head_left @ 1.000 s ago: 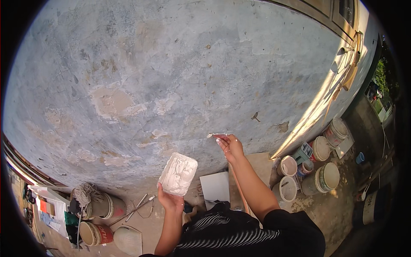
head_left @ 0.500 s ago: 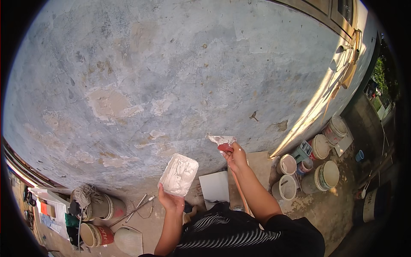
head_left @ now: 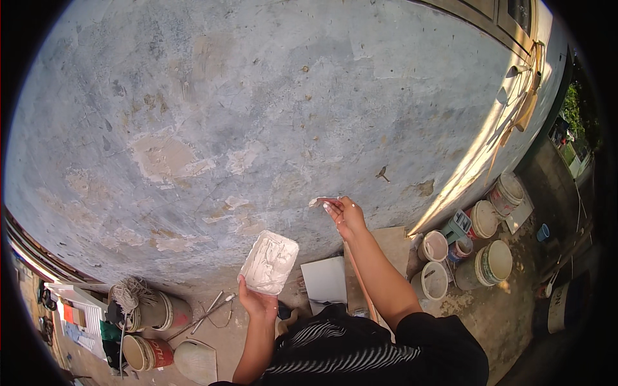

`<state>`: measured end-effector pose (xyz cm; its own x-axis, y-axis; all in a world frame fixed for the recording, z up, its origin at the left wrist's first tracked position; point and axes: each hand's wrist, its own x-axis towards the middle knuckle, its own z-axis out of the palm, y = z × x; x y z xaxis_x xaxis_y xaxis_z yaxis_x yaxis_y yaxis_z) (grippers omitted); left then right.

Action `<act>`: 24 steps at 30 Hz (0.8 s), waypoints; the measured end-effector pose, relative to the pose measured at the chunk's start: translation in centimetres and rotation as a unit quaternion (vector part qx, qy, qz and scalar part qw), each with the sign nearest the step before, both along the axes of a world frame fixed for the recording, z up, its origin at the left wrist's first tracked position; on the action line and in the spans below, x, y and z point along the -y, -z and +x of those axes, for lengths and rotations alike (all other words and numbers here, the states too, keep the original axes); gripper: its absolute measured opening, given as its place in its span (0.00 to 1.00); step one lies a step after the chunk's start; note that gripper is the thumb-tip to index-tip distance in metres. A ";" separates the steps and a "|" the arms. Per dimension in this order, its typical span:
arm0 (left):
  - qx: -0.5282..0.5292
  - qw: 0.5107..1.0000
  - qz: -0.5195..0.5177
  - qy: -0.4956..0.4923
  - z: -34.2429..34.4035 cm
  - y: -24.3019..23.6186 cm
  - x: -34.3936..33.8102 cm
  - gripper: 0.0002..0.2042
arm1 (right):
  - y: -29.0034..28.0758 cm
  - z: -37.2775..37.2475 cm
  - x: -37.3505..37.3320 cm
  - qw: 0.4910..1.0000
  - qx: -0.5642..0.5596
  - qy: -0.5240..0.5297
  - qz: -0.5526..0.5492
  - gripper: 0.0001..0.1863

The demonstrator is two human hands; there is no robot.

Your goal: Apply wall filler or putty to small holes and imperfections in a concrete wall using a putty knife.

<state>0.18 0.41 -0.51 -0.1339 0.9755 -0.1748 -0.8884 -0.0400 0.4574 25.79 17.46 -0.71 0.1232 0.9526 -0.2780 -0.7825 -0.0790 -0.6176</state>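
My left hand (head_left: 257, 301) grips the lower end of a shallow rectangular white tray (head_left: 270, 262) with white putty spread inside. To its upper right, my right hand (head_left: 347, 217) is closed around a putty knife (head_left: 327, 200), now turned nearly edge-on, with white paste at its left end. The blade is at or close to the wall (head_left: 270, 128); I cannot tell whether it touches. Pale smoothed patches (head_left: 166, 157) and rough spots mark the blue-grey wall. White smears show on my right fingers.
Several buckets (head_left: 484, 219) stand along the wall at the right. At the lower left are more buckets (head_left: 143, 352), a mop head (head_left: 132, 294) and thin rods (head_left: 205, 314) on the floor. A white board (head_left: 324, 283) leans at the wall's foot. A window frame (head_left: 496, 26) is at the upper right.
My right hand has turned the putty knife from showing its broad face to nearly edge-on and shifted it slightly up. The left hand and tray stay where they were.
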 end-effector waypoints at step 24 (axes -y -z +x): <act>-0.009 1.000 -0.016 0.007 0.2 0.4 -0.4 0.30 | 4.1 -0.3 5.1 0.998 0.038 -0.027 -0.033 0.09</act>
